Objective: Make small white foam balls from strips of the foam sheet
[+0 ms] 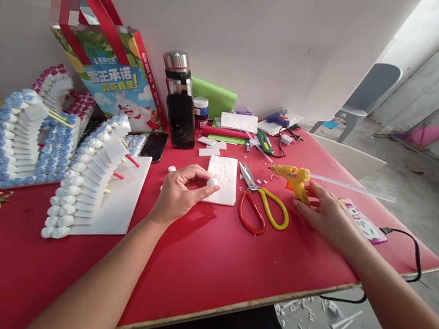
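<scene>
Piece (211, 183), small, white, half hidden, pinched between left hand (180, 194) fingertips; right hand (328, 217) fingers touching glue gun (296, 179) handle, clasp indiscernible

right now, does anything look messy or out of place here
Yes, white offcuts litter the floor below the table, and small white crumbs lie scattered on its red top by the glue gun. Nothing looks spilled or broken.

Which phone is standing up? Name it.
The phone leaning against the steel flask stands upright; the other phone lies flat, left of it.
</scene>
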`<move>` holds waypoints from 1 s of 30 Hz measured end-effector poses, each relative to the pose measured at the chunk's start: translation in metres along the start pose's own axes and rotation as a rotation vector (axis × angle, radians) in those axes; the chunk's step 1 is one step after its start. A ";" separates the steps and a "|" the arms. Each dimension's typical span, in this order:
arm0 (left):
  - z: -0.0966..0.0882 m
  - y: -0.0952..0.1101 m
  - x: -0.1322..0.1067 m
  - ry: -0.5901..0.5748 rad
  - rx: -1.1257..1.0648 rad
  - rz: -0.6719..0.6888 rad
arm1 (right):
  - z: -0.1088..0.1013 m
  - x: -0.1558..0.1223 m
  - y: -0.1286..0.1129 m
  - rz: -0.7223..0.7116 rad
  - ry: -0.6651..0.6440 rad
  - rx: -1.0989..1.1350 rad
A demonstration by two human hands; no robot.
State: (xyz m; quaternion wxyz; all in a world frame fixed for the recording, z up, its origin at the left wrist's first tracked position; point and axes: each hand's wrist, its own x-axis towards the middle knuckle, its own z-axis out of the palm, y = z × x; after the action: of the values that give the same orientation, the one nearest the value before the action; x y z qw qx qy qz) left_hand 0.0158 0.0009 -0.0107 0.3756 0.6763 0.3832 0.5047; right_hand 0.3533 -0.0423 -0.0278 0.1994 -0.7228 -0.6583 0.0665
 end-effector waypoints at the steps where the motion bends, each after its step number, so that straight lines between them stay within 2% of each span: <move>1: 0.000 0.000 0.000 0.006 -0.006 -0.006 | -0.006 -0.012 -0.003 -0.022 0.036 -0.070; 3: 0.002 0.002 -0.001 0.015 -0.026 -0.023 | -0.021 -0.035 -0.015 -0.114 0.090 -0.193; 4: 0.002 0.003 -0.001 0.016 -0.043 -0.036 | -0.029 -0.044 -0.024 -0.161 0.123 -0.179; 6: 0.004 0.004 -0.002 0.013 -0.083 -0.070 | -0.039 -0.052 -0.049 -0.220 0.199 0.044; 9: 0.005 0.005 -0.002 0.015 -0.147 -0.121 | -0.037 -0.034 -0.094 -0.293 0.080 0.438; 12: 0.004 0.006 -0.002 0.006 -0.192 -0.136 | -0.015 0.006 -0.131 -0.257 -0.082 0.855; 15: 0.001 0.006 -0.001 -0.013 -0.193 -0.126 | 0.012 0.034 -0.153 -0.252 -0.292 1.155; 17: -0.002 0.006 0.000 -0.026 -0.181 -0.114 | 0.026 0.038 -0.159 -0.253 -0.334 1.264; 20: -0.005 0.005 0.001 -0.045 -0.162 -0.097 | 0.037 0.033 -0.157 -0.271 -0.329 1.298; 30: -0.002 0.005 0.002 -0.060 -0.099 -0.117 | 0.038 0.029 -0.149 -0.329 -0.297 1.273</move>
State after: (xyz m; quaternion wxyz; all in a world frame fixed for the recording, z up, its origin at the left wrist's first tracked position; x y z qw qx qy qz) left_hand 0.0150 0.0006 -0.0051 0.4485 0.6484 0.3851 0.4797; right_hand 0.2053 0.0018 -0.0012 0.5014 -0.3379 -0.6128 0.5088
